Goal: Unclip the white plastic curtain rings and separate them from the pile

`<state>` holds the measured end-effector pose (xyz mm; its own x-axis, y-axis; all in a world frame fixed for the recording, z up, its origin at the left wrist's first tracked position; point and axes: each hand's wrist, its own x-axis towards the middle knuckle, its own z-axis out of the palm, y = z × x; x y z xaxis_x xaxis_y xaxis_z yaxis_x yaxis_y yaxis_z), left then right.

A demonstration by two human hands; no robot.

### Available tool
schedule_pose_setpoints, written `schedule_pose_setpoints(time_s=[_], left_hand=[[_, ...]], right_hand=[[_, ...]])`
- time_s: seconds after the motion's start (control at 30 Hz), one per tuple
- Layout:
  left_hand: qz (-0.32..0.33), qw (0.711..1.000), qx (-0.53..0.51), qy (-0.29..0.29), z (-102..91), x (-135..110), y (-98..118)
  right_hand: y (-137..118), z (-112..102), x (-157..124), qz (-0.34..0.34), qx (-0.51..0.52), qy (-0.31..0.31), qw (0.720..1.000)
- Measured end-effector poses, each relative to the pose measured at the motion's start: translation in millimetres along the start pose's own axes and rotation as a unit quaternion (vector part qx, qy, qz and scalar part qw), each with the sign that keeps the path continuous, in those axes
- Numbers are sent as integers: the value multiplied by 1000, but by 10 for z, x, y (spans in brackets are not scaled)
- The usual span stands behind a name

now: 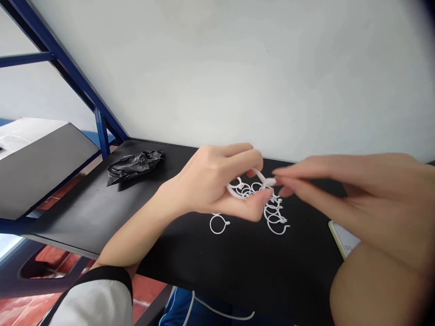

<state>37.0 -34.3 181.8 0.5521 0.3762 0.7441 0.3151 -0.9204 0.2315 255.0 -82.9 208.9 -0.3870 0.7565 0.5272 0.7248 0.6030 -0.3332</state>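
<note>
My left hand is raised over the black table, its thumb and fingers closed around a white plastic curtain ring. The ring's small tab points right, toward my right hand. Thumb and index finger of that hand are pinched at the tab; blur hides the exact contact. Behind and below the held ring lies a cluster of similar white rings, partly covered by my left hand. A single loose ring lies on the table to the left of them.
The black table runs along a pale wall. A crumpled black plastic bag lies at its back left. A phone is partly hidden under my right hand. Blue metal framing and a grey box stand on the left.
</note>
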Motion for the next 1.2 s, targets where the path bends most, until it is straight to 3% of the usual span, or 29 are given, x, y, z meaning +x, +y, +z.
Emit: schedule_pose_setpoints(time_s=[0.1,0.2,0.33,0.47,0.6,0.8,1.07,1.2], left_hand=[[-49,996,52,-60,9,35,-123],[-137,964,127,-187,53,39,-242],[-249,865,200,-386,160,-8,-416],[-352,777,168,-494,307,-64,-619],[-367,753,173,-518,484,-123,-801],[-363,753,184,-517,639,-167,-825],[-349,758,192,-517,663,-179,-800],[-333,777,184,-501,554,-149,-787]], right_hand=[[221,103,139,75,18,7,997],[483,337,238,166,46,-83,981],[748,798,283,217,51,-233,947],[846,1213,266,229,21,-270,935],[876,1447,234,241,-4,-275,931],[910,1534,217,254,-24,-256,933],[945,1572,196,257,-3,-249,934],[1051,1403,224,253,36,-220,941]])
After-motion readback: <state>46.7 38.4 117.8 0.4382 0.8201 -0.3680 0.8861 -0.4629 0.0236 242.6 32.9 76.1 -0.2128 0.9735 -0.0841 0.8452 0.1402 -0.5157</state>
